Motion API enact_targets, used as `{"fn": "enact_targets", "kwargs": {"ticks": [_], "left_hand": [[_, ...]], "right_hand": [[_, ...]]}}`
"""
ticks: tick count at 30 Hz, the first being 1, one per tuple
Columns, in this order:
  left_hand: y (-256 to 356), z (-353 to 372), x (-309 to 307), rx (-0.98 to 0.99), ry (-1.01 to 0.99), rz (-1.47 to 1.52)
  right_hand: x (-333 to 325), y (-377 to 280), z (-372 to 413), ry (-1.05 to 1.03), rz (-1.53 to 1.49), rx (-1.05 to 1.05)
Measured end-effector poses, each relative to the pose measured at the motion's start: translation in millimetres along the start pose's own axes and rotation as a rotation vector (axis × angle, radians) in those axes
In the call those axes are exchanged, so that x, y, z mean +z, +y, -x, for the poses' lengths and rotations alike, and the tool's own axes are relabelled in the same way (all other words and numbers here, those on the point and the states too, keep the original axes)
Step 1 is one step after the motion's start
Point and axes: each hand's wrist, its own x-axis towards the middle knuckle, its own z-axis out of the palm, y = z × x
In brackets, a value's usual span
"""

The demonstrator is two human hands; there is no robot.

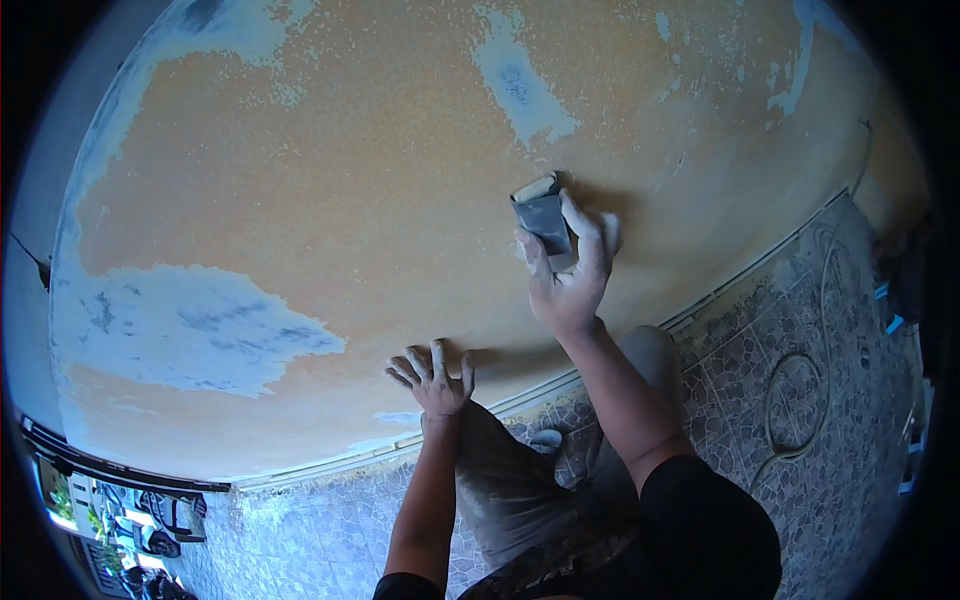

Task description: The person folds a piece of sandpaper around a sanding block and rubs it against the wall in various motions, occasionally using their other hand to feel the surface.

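My right hand [575, 280], dusted with white powder, grips a small block wrapped in dark grey sheet [544, 218], its pale core showing at the top end. The block is at the orange-tan wall [400, 200], below a narrow whitish patch [518, 85]. Lower and to the left, my left hand [434, 382] lies against the wall with its fingers spread and nothing in it. A large whitish-blue patch [190, 325] with a ragged edge is further left on the wall.
Patterned stone tiles [730, 400] cover the floor along the wall's base. A coiled hose [795, 405] lies on them at the right. My bent legs [510, 490] are close to the wall. Parked motorbikes [150, 530] stand at the lower left.
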Motion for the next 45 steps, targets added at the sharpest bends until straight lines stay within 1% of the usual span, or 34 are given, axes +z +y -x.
{"fn": "enact_targets", "kwargs": {"ticks": [1,3,4,6,7,8,9,11,14,15,17,18,20,22,23,24,25,26,27,29,30,32,33,34,36,37,38,39,41,42,43,44,45], "left_hand": [[0.3,0.8,-0.8,-0.003,-0.001,0.002],[-1.0,-0.1,-1.3,0.012,-0.006,-0.010],[-1.4,0.7,-1.9,0.010,-0.001,-0.013],[-2.8,1.5,-0.7,0.014,-0.017,-0.012],[-3.2,3.2,-3.5,0.016,-0.009,-0.013],[-3.1,2.6,-4.3,0.018,-0.011,-0.003],[-2.5,0.4,-2.2,0.020,-0.015,0.008],[-3.3,-0.1,1.1,0.014,-0.014,0.001],[-0.8,2.1,-2.1,-0.007,-0.048,-0.008],[-1.4,1.9,-3.1,-0.016,-0.059,-0.014],[-3.3,4.8,-1.9,-0.010,-0.058,-0.016],[-4.1,5.4,-0.7,-0.006,-0.055,-0.018],[-6.0,3.1,2.2,0.007,-0.038,-0.023],[-5.2,7.8,-0.9,0.016,-0.027,-0.028],[-4.0,7.2,-0.6,0.015,-0.032,-0.021],[-5.3,5.5,0.2,0.019,-0.043,-0.017],[-6.0,-0.2,3.5,0.028,-0.042,-0.018],[-3.9,-0.6,3.2,0.018,-0.034,-0.020],[-2.7,2.9,-1.5,0.005,-0.034,-0.022],[-3.4,6.9,-2.0,0.010,-0.040,-0.028],[-3.6,6.9,-1.8,0.013,-0.038,-0.028],[-5.7,3.7,-0.1,0.017,-0.020,-0.033],[-5.9,6.1,-0.7,0.010,-0.021,-0.011],[-5.6,6.1,1.2,0.000,-0.021,0.013],[-5.1,7.0,2.7,-0.010,-0.018,0.010],[-5.4,7.2,3.1,-0.011,-0.019,0.008],[-5.0,6.1,3.2,-0.013,-0.017,0.008],[-4.8,4.4,1.2,0.003,-0.021,-0.005],[-4.0,5.8,-0.8,0.022,-0.056,-0.009],[-3.9,5.8,-2.2,0.019,-0.049,-0.007],[-4.0,3.9,-1.2,0.014,-0.036,-0.008],[-3.6,2.6,-0.7,0.021,-0.026,-0.015],[-2.5,3.8,-1.3,0.011,-0.043,-0.024]], "right_hand": [[3.8,-5.0,-15.6,-0.003,0.002,-0.001],[12.1,-11.7,-34.5,0.066,-0.064,-0.006],[16.9,-3.2,-17.9,0.086,-0.019,-0.012],[19.9,25.6,45.8,0.102,0.035,-0.065],[7.7,40.0,84.4,0.023,0.077,-0.102],[0.2,50.4,105.0,-0.052,0.118,-0.142],[0.6,49.9,98.0,-0.043,0.116,-0.151],[-13.9,34.4,83.1,-0.099,0.144,-0.066],[0.5,12.8,-7.9,0.054,0.029,-0.040],[0.3,0.3,-35.1,0.065,0.002,-0.008],[3.2,-10.3,-57.0,0.069,-0.028,-0.001],[5.8,-4.7,-44.9,0.074,-0.028,-0.006],[16.0,21.7,23.0,0.102,0.041,-0.068],[6.9,54.6,115.1,-0.004,0.133,-0.119],[0.0,52.5,117.8,0.005,0.133,-0.130],[-6.1,46.7,117.8,-0.050,0.127,-0.083],[-11.4,32.9,104.9,-0.108,0.121,-0.028],[-4.4,28.8,84.6,-0.017,0.090,-0.005],[-0.7,20.9,51.6,0.002,0.044,0.039],[2.7,-5.4,-29.2,0.059,-0.051,0.058],[5.6,-10.0,-56.4,0.088,-0.104,0.028],[11.3,-8.7,-55.5,0.111,-0.096,0.009],[15.0,-6.3,-49.5,0.129,-0.082,-0.005],[23.2,6.4,-16.4,0.171,-0.115,-0.015],[17.3,41.3,77.2,0.058,0.036,-0.109],[-1.0,49.5,118.4,-0.091,0.094,-0.136],[-13.6,54.4,141.4,-0.238,0.154,-0.163],[-13.6,52.0,137.6,-0.239,0.157,-0.160],[-16.0,34.5,116.5,-0.207,-0.012,0.052],[-10.1,25.5,93.7,-0.183,-0.084,0.120],[-2.6,18.3,63.0,-0.057,-0.091,0.095],[1.9,13.7,25.9,0.027,-0.110,0.037],[6.3,6.9,-7.7,0.110,-0.135,0.022]]}}
